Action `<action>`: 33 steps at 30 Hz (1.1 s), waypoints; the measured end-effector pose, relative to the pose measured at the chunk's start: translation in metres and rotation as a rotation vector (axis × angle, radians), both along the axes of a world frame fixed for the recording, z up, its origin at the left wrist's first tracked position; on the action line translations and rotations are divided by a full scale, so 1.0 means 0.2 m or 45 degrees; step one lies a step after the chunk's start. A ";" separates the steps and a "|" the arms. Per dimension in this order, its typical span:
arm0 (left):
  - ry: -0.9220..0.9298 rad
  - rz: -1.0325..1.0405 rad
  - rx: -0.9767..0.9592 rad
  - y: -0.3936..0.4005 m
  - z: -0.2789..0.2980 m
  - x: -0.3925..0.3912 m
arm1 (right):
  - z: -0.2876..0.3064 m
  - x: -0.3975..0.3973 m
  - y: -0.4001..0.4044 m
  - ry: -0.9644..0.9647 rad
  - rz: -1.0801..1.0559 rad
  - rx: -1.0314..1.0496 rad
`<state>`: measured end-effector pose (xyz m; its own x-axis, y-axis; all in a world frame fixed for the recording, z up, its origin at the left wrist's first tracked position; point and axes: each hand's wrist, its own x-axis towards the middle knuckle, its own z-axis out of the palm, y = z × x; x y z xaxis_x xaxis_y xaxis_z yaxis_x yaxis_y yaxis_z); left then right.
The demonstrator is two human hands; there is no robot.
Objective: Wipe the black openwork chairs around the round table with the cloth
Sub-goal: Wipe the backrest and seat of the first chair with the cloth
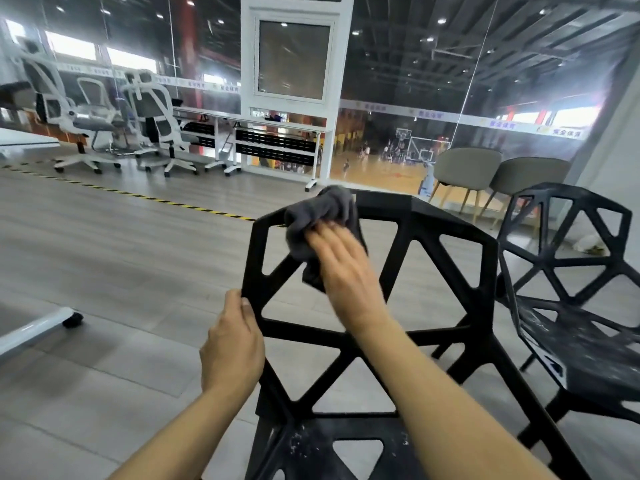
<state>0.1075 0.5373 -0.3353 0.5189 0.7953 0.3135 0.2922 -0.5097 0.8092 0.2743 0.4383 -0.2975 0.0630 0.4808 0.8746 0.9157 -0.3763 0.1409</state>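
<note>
A black openwork chair (450, 258) stands right in front of me, its backrest facing me. My right hand (343, 265) presses a grey cloth (318, 220) against the upper left part of the backrest, fingers laid flat on the cloth. My left hand (235, 344) grips the left edge of the backrest lower down, fingers curled round the frame. The seat below shows pale dusty marks. A second black openwork chair (568, 271) stands to the right, its seat also speckled with dust.
Two grey padded chairs (498, 174) stand behind by a glass wall. White office chairs (156, 123) and a white desk (277, 133) line the far left. A white table leg with a castor (45, 323) lies at the left. Yellow-black floor tape (138, 195) crosses the wooden floor.
</note>
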 end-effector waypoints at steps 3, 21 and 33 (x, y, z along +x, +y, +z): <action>0.013 0.006 0.004 0.00 -0.01 0.00 | 0.18 0.10 -0.20 0.065 -0.182 0.282; 0.024 0.033 0.032 -0.02 -0.01 0.02 | -0.21 0.18 -0.31 0.145 -0.228 -0.081; 0.018 0.060 0.042 -0.01 -0.02 0.03 | -0.42 0.09 -0.32 0.288 -0.263 0.024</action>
<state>0.1139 0.5356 -0.3388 0.4854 0.8085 0.3327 0.3276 -0.5210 0.7881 0.2922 0.3743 -0.3811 0.3520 0.4210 0.8359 0.8269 -0.5583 -0.0670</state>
